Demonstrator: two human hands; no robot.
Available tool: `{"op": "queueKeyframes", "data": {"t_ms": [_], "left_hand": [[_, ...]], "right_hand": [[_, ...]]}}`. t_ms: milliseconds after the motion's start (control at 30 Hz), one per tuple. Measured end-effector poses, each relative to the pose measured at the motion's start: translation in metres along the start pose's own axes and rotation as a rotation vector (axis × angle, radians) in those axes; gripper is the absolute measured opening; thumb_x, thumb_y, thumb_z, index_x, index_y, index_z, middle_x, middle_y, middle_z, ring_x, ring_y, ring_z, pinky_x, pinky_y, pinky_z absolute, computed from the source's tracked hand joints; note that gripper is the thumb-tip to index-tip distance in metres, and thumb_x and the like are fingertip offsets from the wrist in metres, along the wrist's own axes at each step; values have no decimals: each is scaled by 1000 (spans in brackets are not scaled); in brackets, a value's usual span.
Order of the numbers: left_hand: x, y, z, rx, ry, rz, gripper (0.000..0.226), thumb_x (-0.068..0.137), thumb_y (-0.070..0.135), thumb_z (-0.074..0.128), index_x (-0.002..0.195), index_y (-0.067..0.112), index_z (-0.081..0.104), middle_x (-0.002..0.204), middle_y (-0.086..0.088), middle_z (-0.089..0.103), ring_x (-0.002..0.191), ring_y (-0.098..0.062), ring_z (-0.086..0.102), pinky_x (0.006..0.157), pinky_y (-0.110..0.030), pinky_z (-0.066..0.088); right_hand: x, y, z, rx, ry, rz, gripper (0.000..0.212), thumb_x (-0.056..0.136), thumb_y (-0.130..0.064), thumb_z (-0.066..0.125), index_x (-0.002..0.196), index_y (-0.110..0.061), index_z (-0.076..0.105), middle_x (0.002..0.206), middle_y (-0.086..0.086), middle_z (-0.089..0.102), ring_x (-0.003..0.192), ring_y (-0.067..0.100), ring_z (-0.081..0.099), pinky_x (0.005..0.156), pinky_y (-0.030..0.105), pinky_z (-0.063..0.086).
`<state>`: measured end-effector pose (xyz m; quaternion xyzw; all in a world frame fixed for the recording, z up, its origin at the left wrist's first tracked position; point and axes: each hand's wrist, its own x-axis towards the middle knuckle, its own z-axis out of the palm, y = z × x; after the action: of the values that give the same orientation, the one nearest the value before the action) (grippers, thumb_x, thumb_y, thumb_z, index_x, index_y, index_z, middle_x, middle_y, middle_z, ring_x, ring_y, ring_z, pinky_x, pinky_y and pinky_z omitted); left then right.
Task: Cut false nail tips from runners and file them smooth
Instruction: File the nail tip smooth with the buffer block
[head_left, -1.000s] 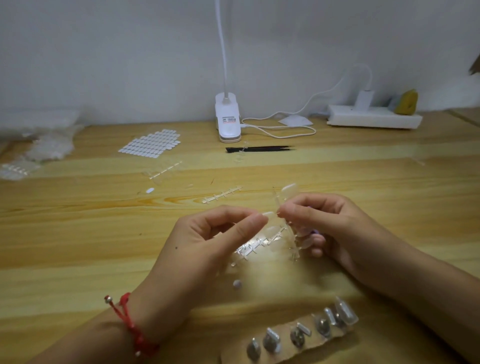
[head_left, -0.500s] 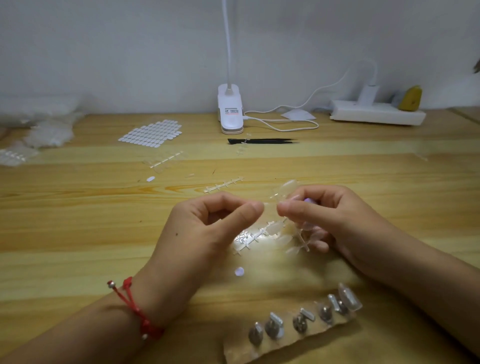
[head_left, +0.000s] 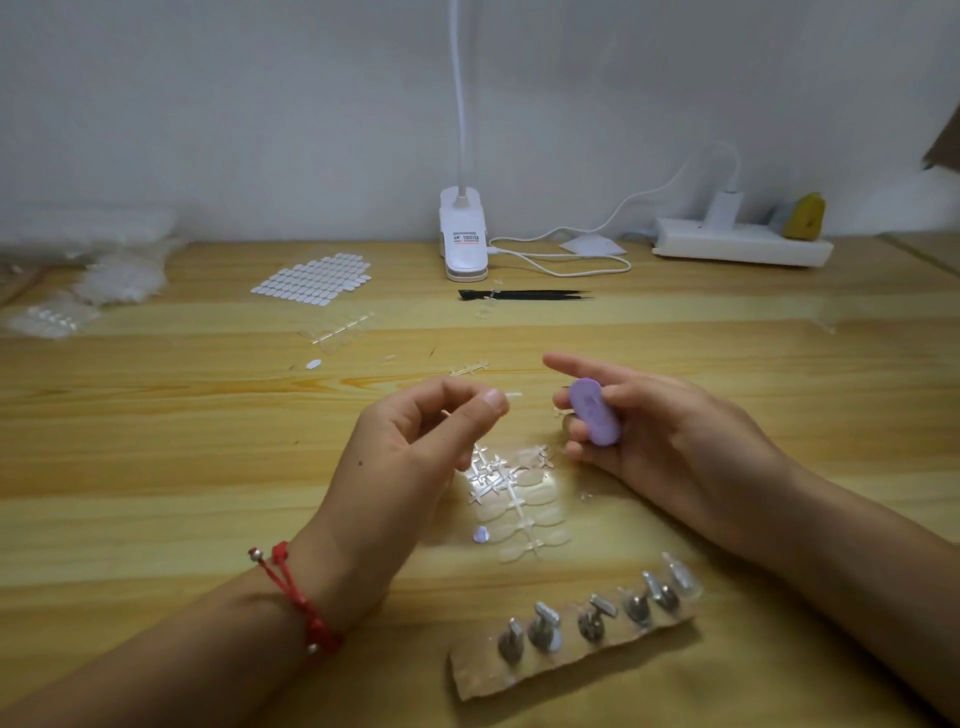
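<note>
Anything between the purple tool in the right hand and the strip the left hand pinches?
Nothing visible: only an open gap separates the purple tool in the right hand from the thin clear strip pinched by the left hand.

Colours: nail cutter (head_left: 595, 411) in right hand (head_left: 675, 441) is plain lilac; runner sliver (head_left: 513, 395) pinched in left hand (head_left: 410, 457) is clear-whitish; nail tips (head_left: 540, 501) are clear, glinting white. The bracelet (head_left: 296, 597) is red cord with silver beads. The table (head_left: 156, 467) is yellow-tan wood with darker grain stripes. The sticker sheet (head_left: 314, 278) has white ovals in rows. The tweezers (head_left: 524, 295) are black. The clip lamp (head_left: 463, 234), cable (head_left: 571, 260) and power strip (head_left: 743, 244) are all white. The cardboard strip (head_left: 519, 675) is brown, its stands (head_left: 543, 626) silver metal. The lump (head_left: 805, 215) by the strip is mustard yellow. The wall (head_left: 260, 104) is grey-white.
</note>
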<state>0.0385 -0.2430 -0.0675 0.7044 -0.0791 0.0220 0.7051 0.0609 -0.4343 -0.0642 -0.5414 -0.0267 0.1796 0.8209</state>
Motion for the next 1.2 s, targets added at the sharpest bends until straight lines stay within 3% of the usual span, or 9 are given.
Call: {"op": "queueKeyframes", "data": {"t_ms": [67,167,300,400,467,533,800,1100,1200], "left_hand": [[2,2,4,-14,25,-11,13,80,31,71,72,21,67,57,6,47,51,-4,40,46,-11,35],[9,7,14,-28,14,-39,18,92,21,55,74,17,58,59,9,50,49,-4,42,44,-13,35],[11,5,18,-35,24,-5,18,93,23,51,77,16,55,61,7,47,50,-5,41,45,-13,35],[11,2,16,-118,-23,-59,19,94,19,49,76,14,53,63,4,47,49,-6,41,43,-15,31],[11,1,16,-115,-72,-58,19,94,16,48,76,14,52,64,3,46,49,-5,41,43,-15,32],[10,0,16,-92,-115,-32,18,94,16,49,76,15,54,64,1,45,49,-4,40,45,-13,35],[10,-3,17,-52,-135,6,17,84,33,54,75,19,58,58,4,45,47,-1,40,47,-9,35],[9,-7,16,-26,-165,60,18,91,28,57,74,24,57,58,7,47,50,-2,40,48,-9,35],[8,-7,17,19,-172,92,18,94,22,54,77,18,56,58,12,47,52,-2,40,49,-10,35]], "right_hand": [[-2,-1,-3,52,-50,7,36,84,-5,53,115,-5,70,89,11,68,77,17,67,72,30,57],[-3,-2,-3,29,-93,4,34,79,-7,67,112,-11,73,95,8,73,94,19,70,80,31,57],[-3,1,-2,-96,-83,-11,40,66,-21,79,105,-21,76,106,8,74,97,14,70,77,20,54],[-3,6,-1,-147,-99,-51,55,54,-35,92,104,-22,77,106,10,74,92,13,71,75,19,54],[-3,7,1,-129,-96,-72,56,50,-36,92,102,-20,77,102,11,75,89,15,72,73,20,55],[-3,7,2,-102,-93,-90,44,56,-27,87,99,-20,78,100,12,75,85,16,73,70,21,56],[-3,5,7,-73,-50,-131,31,59,-19,75,89,-18,80,88,7,76,72,12,72,59,21,56],[-4,5,9,-69,-12,-118,33,56,-15,75,88,-13,80,87,13,75,74,18,72,62,26,58],[-3,4,8,-52,2,-106,34,56,-17,75,89,-14,80,89,12,75,77,18,73,63,26,58]]}}
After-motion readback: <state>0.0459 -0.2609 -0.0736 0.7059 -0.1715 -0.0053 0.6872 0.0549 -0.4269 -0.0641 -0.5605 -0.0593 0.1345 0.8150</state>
